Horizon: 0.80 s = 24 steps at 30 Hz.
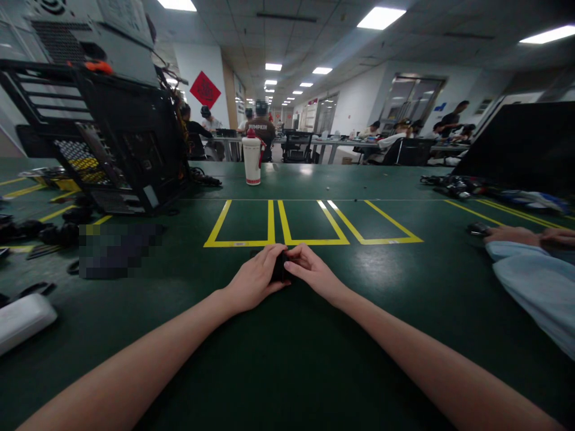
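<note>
Fingers [269, 254] of both hands are curled around a small black part [280, 267], pinching it from either side on the green mat [287, 371]. Judged step: manipulating or fitting the part. The next move would call for a steady two-sided grip. The part is dark, compact and mostly hidden; its shape cannot be told. Left hand [254, 278] and right hand [312, 272] meet just below the yellow floor-tape boxes [309, 222]. A white bottle [252, 158] stands well beyond.

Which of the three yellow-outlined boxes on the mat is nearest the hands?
The middle box: its near edge lies just beyond both hands, which hold a small black object; the other two sit off to either side.
</note>
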Tool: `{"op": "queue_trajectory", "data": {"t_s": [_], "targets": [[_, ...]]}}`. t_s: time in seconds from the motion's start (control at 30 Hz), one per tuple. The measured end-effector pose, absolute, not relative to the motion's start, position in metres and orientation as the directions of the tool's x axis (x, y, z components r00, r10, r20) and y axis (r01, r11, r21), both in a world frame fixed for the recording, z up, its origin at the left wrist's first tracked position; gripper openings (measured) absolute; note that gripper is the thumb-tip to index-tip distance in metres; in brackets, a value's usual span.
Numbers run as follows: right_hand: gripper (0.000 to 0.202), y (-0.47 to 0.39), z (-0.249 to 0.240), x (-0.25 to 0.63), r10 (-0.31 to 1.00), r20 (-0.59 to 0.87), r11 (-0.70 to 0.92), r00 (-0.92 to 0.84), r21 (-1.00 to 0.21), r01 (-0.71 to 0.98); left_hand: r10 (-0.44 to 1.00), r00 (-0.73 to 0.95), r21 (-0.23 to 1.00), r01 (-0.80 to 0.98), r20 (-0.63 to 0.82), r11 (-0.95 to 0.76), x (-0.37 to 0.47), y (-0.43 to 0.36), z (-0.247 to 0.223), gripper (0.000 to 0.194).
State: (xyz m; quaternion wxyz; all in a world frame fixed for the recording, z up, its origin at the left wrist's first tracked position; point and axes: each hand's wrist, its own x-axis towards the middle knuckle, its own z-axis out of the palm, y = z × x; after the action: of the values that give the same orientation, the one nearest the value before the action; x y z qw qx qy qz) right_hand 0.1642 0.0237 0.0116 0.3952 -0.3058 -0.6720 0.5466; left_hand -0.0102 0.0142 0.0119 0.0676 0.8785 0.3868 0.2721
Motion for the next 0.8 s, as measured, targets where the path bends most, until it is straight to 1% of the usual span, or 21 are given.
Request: {"op": "queue_trajectory", "data": {"t_s": [0.1, 0.27, 0.37, 0.47, 0.53, 0.7, 0.8], "targets": [[0.016, 0.0229, 0.0131, 0.1629, 0.858, 0.188, 0.215, -0.478, -0.977, 0.002, 0.714, 0.558, 0.326, 0.642, 0.422, -0.694, -0.0103, 0.0136, 0.0133, 0.058], [0.024, 0.0260, 0.0112, 0.1636, 0.878, 0.114, 0.157, -0.464, -0.986, 0.057, 0.723, 0.554, 0.337, 0.644, 0.413, -0.687, -0.0108, 0.0134, 0.0133, 0.057], [0.023, 0.0293, 0.0091, 0.1654, 0.857, 0.116, 0.140, -0.503, -0.990, 0.011, 0.724, 0.552, 0.338, 0.646, 0.413, -0.685, -0.0111, 0.0136, 0.0124, 0.058], [0.031, 0.0311, 0.0077, 0.1668, 0.825, 0.147, 0.137, -0.545, -0.989, -0.059, 0.724, 0.549, 0.337, 0.647, 0.417, -0.684, -0.0108, 0.0137, 0.0120, 0.058], [0.034, 0.0309, 0.0076, 0.1669, 0.820, 0.154, 0.143, -0.552, -0.988, -0.063, 0.724, 0.550, 0.339, 0.645, 0.416, -0.685, -0.0104, 0.0134, 0.0123, 0.057], [0.017, 0.0278, 0.0092, 0.1639, 0.852, 0.180, 0.191, -0.491, -0.981, -0.030, 0.720, 0.549, 0.338, 0.641, 0.426, -0.689, -0.0096, 0.0133, 0.0133, 0.059], [0.019, 0.0267, 0.0107, 0.1628, 0.877, 0.150, 0.179, -0.456, -0.984, 0.021, 0.724, 0.546, 0.333, 0.650, 0.421, -0.683, -0.0101, 0.0137, 0.0127, 0.059]]}}
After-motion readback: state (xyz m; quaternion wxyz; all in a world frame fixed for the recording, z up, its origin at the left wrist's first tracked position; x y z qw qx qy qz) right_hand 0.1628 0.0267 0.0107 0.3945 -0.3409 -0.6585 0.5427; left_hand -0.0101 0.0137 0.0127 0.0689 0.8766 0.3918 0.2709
